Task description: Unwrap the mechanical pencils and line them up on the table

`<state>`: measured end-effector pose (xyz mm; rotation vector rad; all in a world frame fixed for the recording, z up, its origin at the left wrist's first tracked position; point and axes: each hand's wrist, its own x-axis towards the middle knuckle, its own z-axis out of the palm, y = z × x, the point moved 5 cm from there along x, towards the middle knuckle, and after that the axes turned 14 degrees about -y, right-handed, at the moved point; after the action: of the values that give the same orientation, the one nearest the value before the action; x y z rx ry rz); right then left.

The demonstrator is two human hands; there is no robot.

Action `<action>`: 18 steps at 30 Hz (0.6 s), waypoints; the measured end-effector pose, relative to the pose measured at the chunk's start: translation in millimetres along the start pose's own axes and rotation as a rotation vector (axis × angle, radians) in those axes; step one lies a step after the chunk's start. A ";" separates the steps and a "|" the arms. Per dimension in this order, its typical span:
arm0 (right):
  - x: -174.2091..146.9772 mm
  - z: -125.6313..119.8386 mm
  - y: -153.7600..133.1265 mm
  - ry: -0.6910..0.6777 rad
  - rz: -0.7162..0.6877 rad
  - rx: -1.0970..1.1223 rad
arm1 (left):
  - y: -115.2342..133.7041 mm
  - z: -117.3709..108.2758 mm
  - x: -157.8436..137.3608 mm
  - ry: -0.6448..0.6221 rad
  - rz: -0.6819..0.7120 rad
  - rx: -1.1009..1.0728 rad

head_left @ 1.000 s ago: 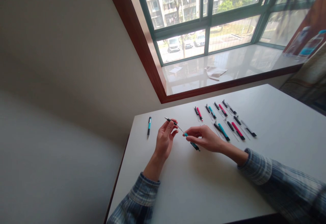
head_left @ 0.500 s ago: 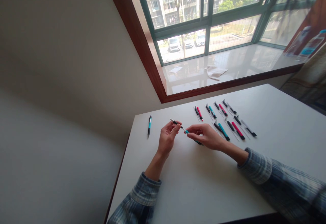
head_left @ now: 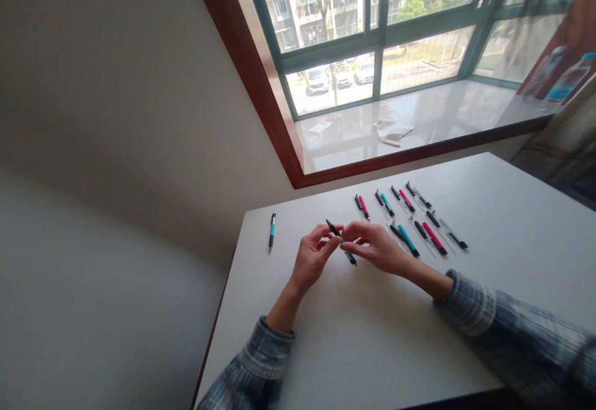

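Above the white table, a black and teal pen [head_left: 349,257] is held between my two hands, tilted from upper left to lower right. The fingers of my left hand [head_left: 313,253] pinch its dark front section near the tip. My right hand [head_left: 372,247] pinches the teal barrel close to the middle, so the fingertips of both hands almost meet. Fingers hide much of the joint between the two sections. Left of my hands, a whole teal and black pen [head_left: 272,231] lies by itself on the table.
Disassembled pen parts lie in two rows at the right, among them a pink barrel [head_left: 434,239], a teal barrel [head_left: 408,240] and a clear barrel [head_left: 452,233]. The white table [head_left: 372,335] adjoins a window sill with a cloth [head_left: 393,132]. Bottles [head_left: 570,81] stand far right.
My left hand has moved right, toward my right hand. The thin refill that showed between the pen's front section and teal barrel is now covered, the two sections brought together.
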<state>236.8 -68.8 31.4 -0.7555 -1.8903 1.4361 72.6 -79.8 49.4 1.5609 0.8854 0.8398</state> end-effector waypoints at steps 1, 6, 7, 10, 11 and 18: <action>0.0 -0.7 -1.5 0.005 -0.006 0.005 | -1.2 -0.4 -0.1 0.004 -0.007 0.006; -0.4 -6.7 -7.3 0.057 -0.031 0.046 | -4.8 2.3 -0.9 0.004 -0.017 0.080; -0.5 -7.9 -7.7 0.073 -0.035 0.055 | -5.1 4.0 -1.2 0.003 -0.019 0.101; -0.5 -8.7 -7.8 0.085 -0.042 0.087 | -5.8 9.2 -1.8 0.014 -0.019 0.143; -0.4 -8.4 -7.7 0.081 -0.041 0.092 | -5.9 10.7 -1.9 0.017 -0.015 0.150; -0.8 -11.7 -6.5 0.118 -0.042 -0.001 | -7.7 11.7 -1.9 0.022 0.006 0.243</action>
<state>245.9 -63.8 39.9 -0.7790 -1.8069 1.3358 81.1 -85.9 39.9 1.7668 1.0291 0.7762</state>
